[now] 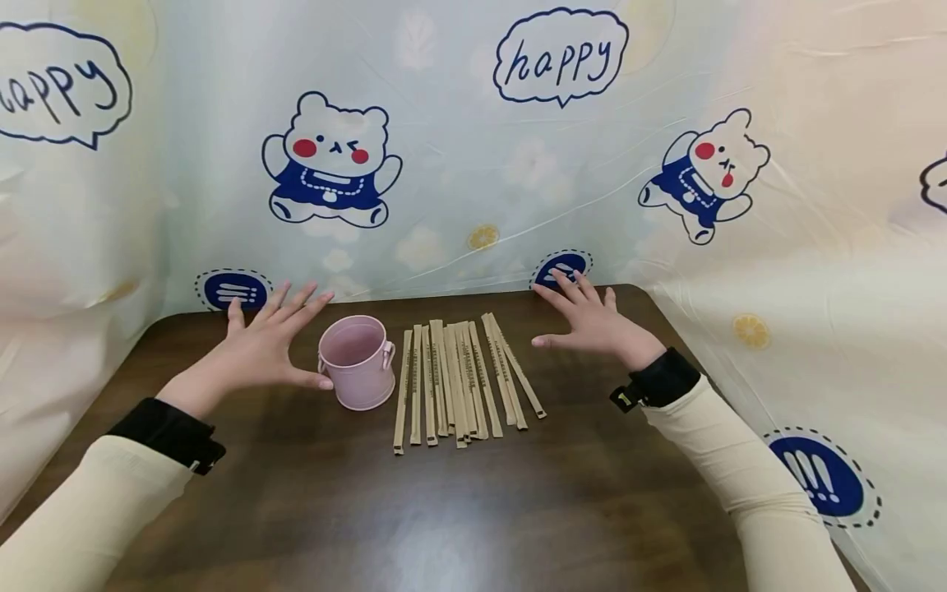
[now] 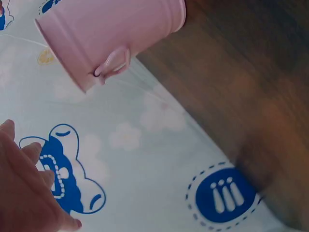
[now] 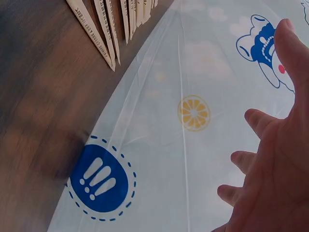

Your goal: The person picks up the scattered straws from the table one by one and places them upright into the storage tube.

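In my head view, the left hand (image 1: 259, 349) reaches in from the left with its fingers fanned wide, the thumb tip at the left side of the pink bucket (image 1: 361, 376); I can't tell whether they touch. The right hand (image 1: 595, 325) comes in from the right, just as wide, its thumb near the far ends of the paper packets (image 1: 464, 382) but apart from them. The bucket stands upright, its mouth showing the pink inner wall. The packets lie right of it in a row, the rightmost ones slanting. Bucket and packets sit between the hands, towards the table's far edge, where the printed cloth (image 1: 459, 148) rises. I have a broad stretch of brown table (image 1: 473, 510) on the near side of the row.

My left wrist view shows the bucket's wall and a handle (image 2: 115, 64), with the visible fingers parted and well away from them.

On my right wrist view, the fingers are splayed in front of the cloth; several packet ends lie on the table near its far edge, well apart from that hand.
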### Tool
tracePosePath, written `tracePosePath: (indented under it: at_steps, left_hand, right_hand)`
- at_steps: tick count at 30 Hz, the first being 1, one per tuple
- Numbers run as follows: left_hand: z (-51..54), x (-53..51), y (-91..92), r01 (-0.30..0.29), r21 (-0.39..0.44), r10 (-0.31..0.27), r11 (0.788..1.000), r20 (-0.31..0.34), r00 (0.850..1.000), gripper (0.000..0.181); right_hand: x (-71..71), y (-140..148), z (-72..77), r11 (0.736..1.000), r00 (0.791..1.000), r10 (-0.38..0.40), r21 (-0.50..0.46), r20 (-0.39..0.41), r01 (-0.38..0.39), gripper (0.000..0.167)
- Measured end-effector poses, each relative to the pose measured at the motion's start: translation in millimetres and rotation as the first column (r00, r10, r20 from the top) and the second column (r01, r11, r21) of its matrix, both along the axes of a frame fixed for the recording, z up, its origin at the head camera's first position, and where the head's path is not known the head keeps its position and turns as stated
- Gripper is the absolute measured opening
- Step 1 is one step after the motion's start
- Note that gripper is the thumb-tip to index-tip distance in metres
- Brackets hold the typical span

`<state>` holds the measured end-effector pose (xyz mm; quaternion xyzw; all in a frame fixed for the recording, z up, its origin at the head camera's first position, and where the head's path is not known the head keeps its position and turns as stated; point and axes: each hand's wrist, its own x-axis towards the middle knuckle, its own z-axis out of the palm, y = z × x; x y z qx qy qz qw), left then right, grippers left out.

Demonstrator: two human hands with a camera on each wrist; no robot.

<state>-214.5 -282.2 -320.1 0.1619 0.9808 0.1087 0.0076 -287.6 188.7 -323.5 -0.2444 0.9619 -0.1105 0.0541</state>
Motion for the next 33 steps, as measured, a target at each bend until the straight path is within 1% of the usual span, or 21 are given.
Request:
tracePosePath:
  at_steps: [2, 3, 4, 5, 7, 9, 10, 13, 16, 19, 25, 27, 30, 32, 33]
  left_hand:
    - [-6.2, -2.0, 0.6, 0.004, 0.069, -0.005, 0.998, 0.007, 1.0, 0.135]
    - [-10.4, -3.2, 0.7, 0.005, 0.118, -0.008, 0.993, 0.019, 1.0, 0.135]
    - [-15.6, -4.3, 0.7, 0.005, 0.177, -0.011, 0.984, 0.034, 0.999, 0.136]
    - [-21.2, -5.3, 0.7, 0.003, 0.239, -0.015, 0.971, 0.046, 0.999, 0.137]
    - [-32.7, -7.5, 1.3, -0.003, 0.353, -0.025, 0.936, 0.075, 0.997, 0.138]
    - [-43.2, -8.9, 1.9, -0.007, 0.447, -0.044, 0.895, 0.104, 0.994, 0.139]
    - [-47.9, -9.5, 2.4, -0.007, 0.484, -0.055, 0.875, 0.112, 0.992, 0.14]
    - [-58.7, -10.4, 5.2, -0.012, 0.56, -0.076, 0.828, 0.133, 0.988, 0.141]
    - [-67.0, -11.9, 8.4, -0.028, 0.614, -0.075, 0.789, 0.142, 0.987, 0.141]
    - [-73.9, -13.5, 11.1, -0.052, 0.647, -0.059, 0.761, 0.148, 0.987, 0.14]
    - [-85.3, -16.6, 13.0, -0.103, 0.663, -0.002, 0.742, 0.156, 0.988, 0.132]
    - [-88.2, -17.5, 13.5, -0.111, 0.676, 0.006, 0.729, 0.155, 0.988, 0.128]
    - [-91.7, -19.1, 15.0, -0.114, 0.71, 0.0, 0.695, 0.158, 0.987, 0.122]
    - [-93.6, -20.5, 16.1, -0.117, 0.721, 0.0, 0.683, 0.16, 0.987, 0.12]
    - [-94.3, -21.3, 16.5, -0.119, 0.722, 0.002, 0.681, 0.161, 0.987, 0.119]
  right_hand:
    - [-1.5, -1, -0.2, 1.0, 1.0, 0.005, -0.009, -0.004, -0.005, 0.091]
    - [-2.8, -2, -0.5, 1.0, 1.0, 0.01, -0.016, -0.011, -0.01, 0.091]
    - [-4.4, -3, -1.1, 1.0, 1.0, 0.015, -0.023, -0.019, -0.016, 0.091]
    - [-6.2, -5, -1.7, 0.999, 0.999, 0.02, -0.029, -0.027, -0.021, 0.091]
    - [-10.3, -10, -2.7, 0.999, 0.999, 0.029, -0.036, -0.038, -0.03, 0.091]
    - [-14.7, -15, -4.2, 0.999, 0.999, 0.037, -0.035, -0.035, -0.038, 0.092]
    - [-16.9, -19, -5.1, 0.999, 0.999, 0.041, -0.034, -0.027, -0.042, 0.093]
    - [-22.7, -30, -9.2, 0.999, 0.999, 0.037, -0.036, 0.014, -0.037, 0.095]
    - [-28.0, -40, -15.9, 0.998, 0.998, 0.014, -0.062, 0.067, -0.01, 0.095]
    - [-33.7, -48, -25.3, 0.997, 0.992, -0.018, -0.075, 0.123, 0.027, 0.091]
    - [-47.0, -60, -49.2, 0.993, 0.972, -0.087, -0.065, 0.219, 0.103, 0.068]
    - [-51.1, -63, -57.9, 0.99, 0.967, -0.111, -0.054, 0.231, 0.127, 0.06]
    - [-57.1, -67, -69.7, 0.987, 0.962, -0.142, -0.042, 0.235, 0.156, 0.049]
    - [-61.0, -69, -76.1, 0.983, 0.96, -0.161, -0.044, 0.23, 0.176, 0.041]
    - [-63.2, -70, -78.9, 0.981, 0.958, -0.17, -0.049, 0.233, 0.186, 0.03]
